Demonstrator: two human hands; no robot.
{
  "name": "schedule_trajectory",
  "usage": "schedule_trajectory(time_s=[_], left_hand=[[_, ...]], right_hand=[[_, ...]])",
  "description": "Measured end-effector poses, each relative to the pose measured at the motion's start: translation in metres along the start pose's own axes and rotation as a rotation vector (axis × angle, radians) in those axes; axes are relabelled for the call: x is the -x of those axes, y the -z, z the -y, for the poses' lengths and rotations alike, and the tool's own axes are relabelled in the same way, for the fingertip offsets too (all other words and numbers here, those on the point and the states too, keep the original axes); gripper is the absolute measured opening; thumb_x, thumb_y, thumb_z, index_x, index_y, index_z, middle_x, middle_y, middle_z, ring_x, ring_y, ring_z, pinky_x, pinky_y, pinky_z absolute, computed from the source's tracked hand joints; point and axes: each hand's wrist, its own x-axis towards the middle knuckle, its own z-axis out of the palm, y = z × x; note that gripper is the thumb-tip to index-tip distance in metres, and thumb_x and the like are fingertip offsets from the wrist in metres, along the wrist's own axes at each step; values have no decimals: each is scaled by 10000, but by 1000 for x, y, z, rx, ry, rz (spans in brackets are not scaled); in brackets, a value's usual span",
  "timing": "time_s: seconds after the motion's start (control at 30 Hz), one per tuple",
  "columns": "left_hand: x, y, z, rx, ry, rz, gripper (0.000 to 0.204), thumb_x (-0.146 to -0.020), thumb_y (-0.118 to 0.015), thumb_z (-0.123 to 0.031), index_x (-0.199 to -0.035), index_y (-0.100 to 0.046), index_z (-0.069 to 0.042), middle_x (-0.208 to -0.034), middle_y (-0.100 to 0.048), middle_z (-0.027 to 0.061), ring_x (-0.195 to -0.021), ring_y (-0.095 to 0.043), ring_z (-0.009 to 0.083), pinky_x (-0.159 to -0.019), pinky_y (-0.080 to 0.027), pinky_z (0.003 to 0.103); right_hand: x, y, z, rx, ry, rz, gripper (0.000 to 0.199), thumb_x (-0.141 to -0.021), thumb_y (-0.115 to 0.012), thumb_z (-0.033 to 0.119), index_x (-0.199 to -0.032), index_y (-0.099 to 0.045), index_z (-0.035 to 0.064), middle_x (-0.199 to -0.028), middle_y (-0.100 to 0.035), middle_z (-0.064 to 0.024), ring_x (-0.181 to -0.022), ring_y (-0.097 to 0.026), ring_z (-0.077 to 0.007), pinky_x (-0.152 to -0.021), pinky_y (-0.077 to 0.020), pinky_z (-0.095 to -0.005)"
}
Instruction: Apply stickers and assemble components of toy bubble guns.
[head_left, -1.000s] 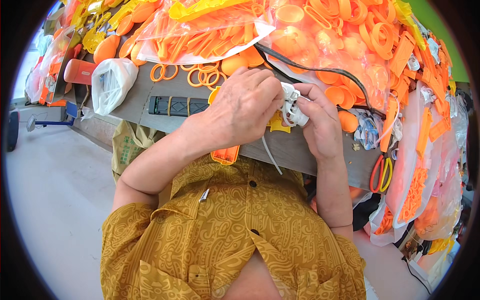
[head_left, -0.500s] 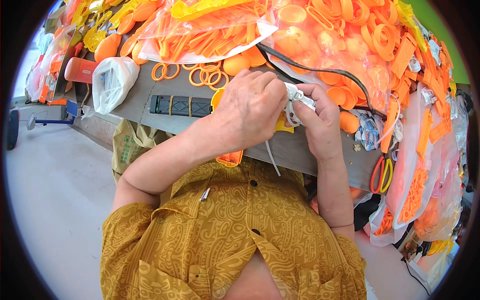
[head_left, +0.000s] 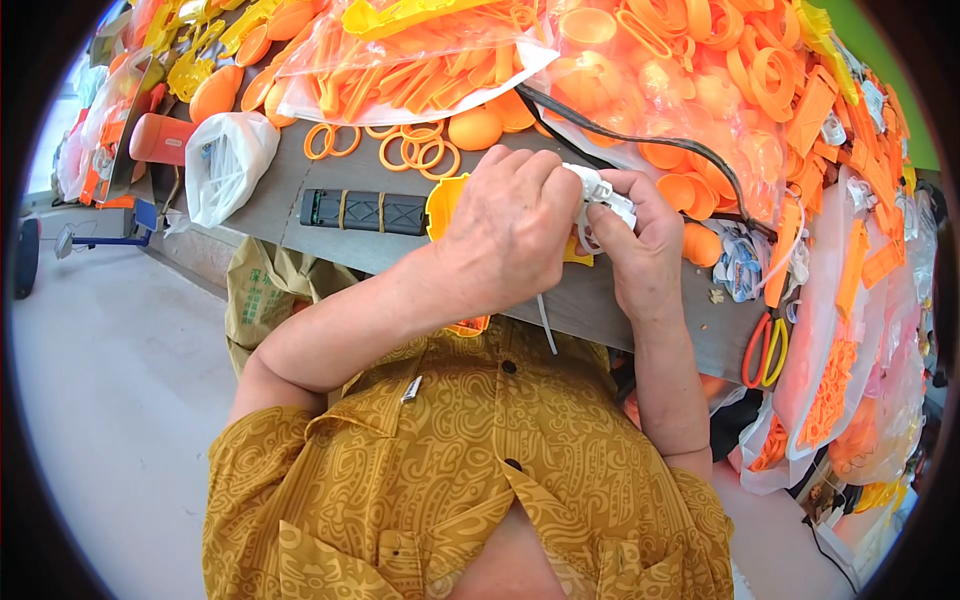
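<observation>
Over the front part of the table, my two hands meet at a small white plastic part (head_left: pixel 606 200) with ridges and a pale band looped beneath it. My right hand (head_left: pixel 645 235) pinches its right side between thumb and fingers. Curled closed at its left end is my left hand (head_left: pixel 510 225), with the fingertips partly hidden behind the knuckles. A thin white strip (head_left: pixel 547 325) dangles below the left hand; where it attaches is hidden. Behind the left wrist shows a yellow plastic piece (head_left: pixel 441 205), partly covered. Under the left forearm an orange piece (head_left: pixel 468 326) peeks out.
Left on the grey table (head_left: pixel 300 235) lie a dark banded bar (head_left: pixel 362 212), orange rings (head_left: pixel 420 150) and a white-bagged container (head_left: pixel 230 168). Orange parts in plastic bags (head_left: pixel 400 75) fill the back. Red-and-yellow-handled scissors (head_left: pixel 765 350) hang at the right edge beside bags of small orange pieces (head_left: pixel 828 395).
Both hands keep their grip on the white plastic part and have shifted only slightly. The left forearm sits a little lower, covering more of the orange piece; more of the yellow piece shows.
</observation>
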Motion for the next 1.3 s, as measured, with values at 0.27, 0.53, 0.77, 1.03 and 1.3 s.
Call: schedule_trajectory(time_s=[0.27, 0.53, 0.77, 1.03, 1.3], left_hand=[[1, -6, 3, -8, -30, -14, 232, -599, -623, -78, -701, -419, -34, -639, -451, 90, -579, -471, 248, -567, -345, 360], [0, 0, 1, 83, 64, -27, 126, -699, -589, 8, -733, -473, -26, -654, -475, 88, -580, -470, 269, -538, -355, 346], [0, 2, 0, 67, 45, -82, 109, -680, -592, -27, -715, -491, -48, -628, -467, 55, -582, -484, 226, -575, -356, 341], [6, -3, -3, 53, 23, -157, 125, -634, -601, -34, -734, -526, -44, -633, -474, 51, -586, -485, 218, -590, -363, 335], [16, -1, -10, 31, -2, 32, 167, -626, -543, -43, -793, -544, -36, -778, -492, 76, -732, -494, 238, -683, -359, 366]], right_hand=[[-2, 2, -1, -13, -15, 3, 176, -788, -534, 27, -953, -516, -31, -769, -553, -25, -635, -516, -48, -555, -452, -201], [-4, 6, -2, -73, -21, 87, 195, -821, -532, 52, -994, -490, -28, -859, -571, -49, -695, -548, -66, -576, -478, -215], [-3, 4, 2, -82, -42, 27, 203, -807, -547, 51, -983, -509, -40, -852, -582, -64, -693, -561, -74, -577, -499, -223], [-2, 0, 0, -89, -47, -18, 224, -816, -525, 76, -1009, -509, -36, -836, -585, -70, -671, -564, -110, -571, -476, -252], [-5, -6, 4, -72, 0, -52, 238, -798, -531, 66, -1006, -503, -47, -852, -585, -84, -670, -555, -107, -569, -471, -246]])
